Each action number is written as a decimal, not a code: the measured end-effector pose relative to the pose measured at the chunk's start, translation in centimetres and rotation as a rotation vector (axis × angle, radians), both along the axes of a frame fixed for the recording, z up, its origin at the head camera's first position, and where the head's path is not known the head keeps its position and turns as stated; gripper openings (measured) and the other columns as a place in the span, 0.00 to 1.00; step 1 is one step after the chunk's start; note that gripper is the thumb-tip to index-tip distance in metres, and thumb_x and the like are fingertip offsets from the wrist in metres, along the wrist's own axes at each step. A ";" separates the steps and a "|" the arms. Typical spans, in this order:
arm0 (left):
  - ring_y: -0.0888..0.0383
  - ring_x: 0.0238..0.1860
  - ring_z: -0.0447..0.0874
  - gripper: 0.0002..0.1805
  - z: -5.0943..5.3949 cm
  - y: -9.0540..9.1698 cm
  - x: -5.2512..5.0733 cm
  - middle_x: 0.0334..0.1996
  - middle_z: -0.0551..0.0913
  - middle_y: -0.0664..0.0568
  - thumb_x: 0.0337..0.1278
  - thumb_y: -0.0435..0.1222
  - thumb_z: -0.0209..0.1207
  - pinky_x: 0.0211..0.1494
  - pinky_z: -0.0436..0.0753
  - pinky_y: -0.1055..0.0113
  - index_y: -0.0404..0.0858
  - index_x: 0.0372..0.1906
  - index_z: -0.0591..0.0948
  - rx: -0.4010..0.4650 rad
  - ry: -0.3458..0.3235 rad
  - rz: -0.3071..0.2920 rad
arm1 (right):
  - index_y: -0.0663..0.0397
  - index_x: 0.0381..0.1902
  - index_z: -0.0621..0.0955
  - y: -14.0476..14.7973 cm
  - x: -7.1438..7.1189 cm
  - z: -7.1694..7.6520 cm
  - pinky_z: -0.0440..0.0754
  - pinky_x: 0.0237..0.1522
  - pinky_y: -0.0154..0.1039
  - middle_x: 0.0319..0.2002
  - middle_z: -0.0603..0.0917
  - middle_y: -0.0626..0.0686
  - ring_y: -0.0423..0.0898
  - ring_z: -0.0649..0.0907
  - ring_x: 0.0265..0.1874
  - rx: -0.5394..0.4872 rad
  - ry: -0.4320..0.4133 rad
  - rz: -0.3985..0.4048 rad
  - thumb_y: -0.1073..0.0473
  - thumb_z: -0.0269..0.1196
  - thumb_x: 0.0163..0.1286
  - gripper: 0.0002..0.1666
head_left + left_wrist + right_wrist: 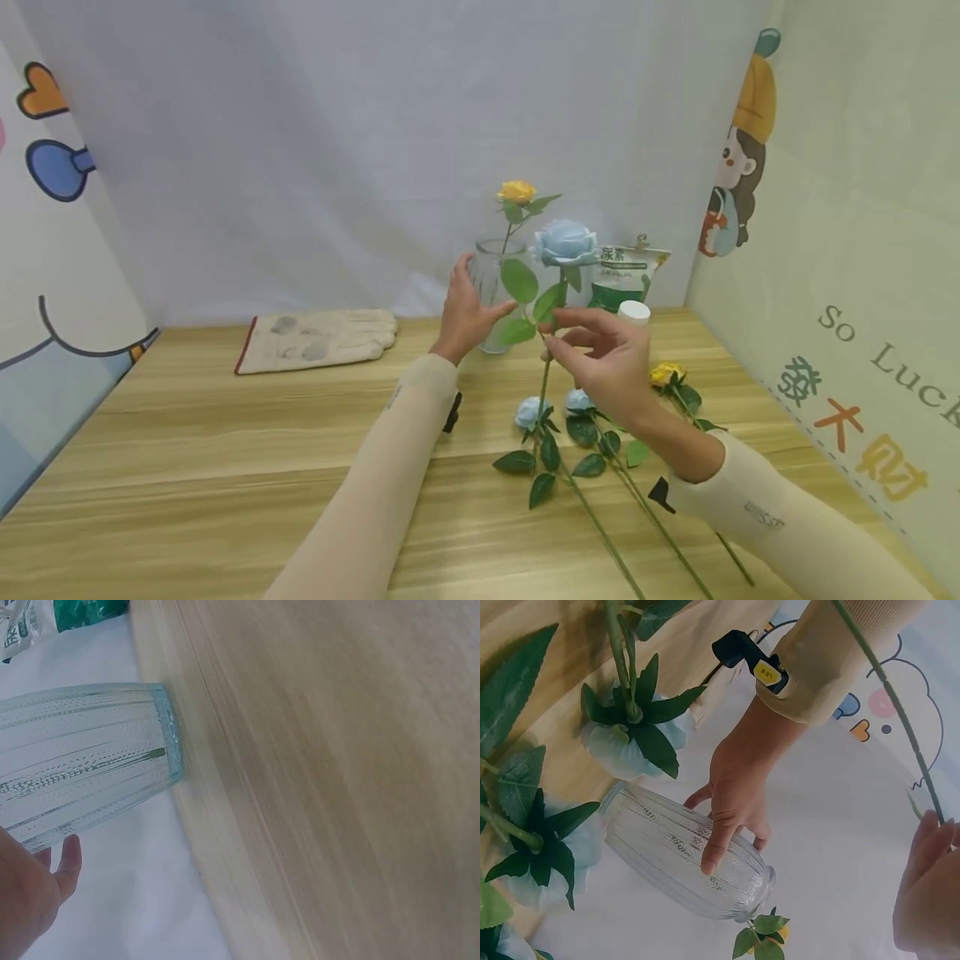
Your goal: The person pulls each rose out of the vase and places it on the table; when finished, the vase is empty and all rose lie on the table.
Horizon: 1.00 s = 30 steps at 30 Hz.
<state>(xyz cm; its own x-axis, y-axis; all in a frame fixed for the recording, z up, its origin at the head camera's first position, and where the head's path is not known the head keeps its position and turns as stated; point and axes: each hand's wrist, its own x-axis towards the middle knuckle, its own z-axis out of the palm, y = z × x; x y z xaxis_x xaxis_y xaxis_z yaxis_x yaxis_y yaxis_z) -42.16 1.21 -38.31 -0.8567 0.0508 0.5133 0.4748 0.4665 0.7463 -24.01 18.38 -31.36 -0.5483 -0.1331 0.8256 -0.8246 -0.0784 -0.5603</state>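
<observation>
A ribbed clear glass vase [489,279] stands upright near the back of the table, holding a yellow rose [517,192]. My left hand [463,315] grips its side, thumb across the front; the right wrist view shows the fingers round the glass vase [679,851]. Just right of it, my right hand [611,358] pinches the stem of a blue rose [566,243] below its upper leaves. That rose is upright, its bloom beside the vase's mouth. In the right wrist view its green stem [900,705] runs down to my right fingers.
Two more blue roses [529,412] [578,402] and a yellow rose [666,375] lie on the table, stems toward me. A clipped green-and-white bag [622,279] and a white-capped container [634,313] stand behind my right hand. A work glove [318,340] lies at back left.
</observation>
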 end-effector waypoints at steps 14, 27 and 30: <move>0.41 0.68 0.65 0.57 0.3 0.1 0.7 0.71 0.61 0.40 0.44 0.29 0.74 0.70 0.66 0.50 0.42 0.76 0.50 0.008 -0.049 0.019 | 0.71 0.47 0.82 1.6 2.8 -1.9 0.72 0.10 0.34 0.37 0.88 0.52 0.43 0.86 0.25 0.361 -0.401 0.055 0.74 0.64 0.63 0.14; 0.41 0.70 0.63 0.58 0.2 -0.1 0.4 0.71 0.59 0.37 0.49 0.52 0.73 0.69 0.67 0.48 0.40 0.76 0.48 -0.043 0.000 -0.010 | 0.68 0.48 0.82 2.7 3.3 -4.6 0.74 0.13 0.33 0.38 0.86 0.61 0.42 0.82 0.19 0.648 -0.651 0.266 0.68 0.65 0.66 0.13; 0.41 0.70 0.63 0.58 0.3 -0.1 0.3 0.71 0.59 0.37 0.49 0.53 0.72 0.69 0.67 0.48 0.40 0.76 0.48 -0.049 0.007 -0.011 | 0.66 0.48 0.83 2.4 3.2 -5.2 0.74 0.13 0.33 0.38 0.87 0.57 0.46 0.85 0.22 0.694 -0.726 0.276 0.67 0.66 0.66 0.13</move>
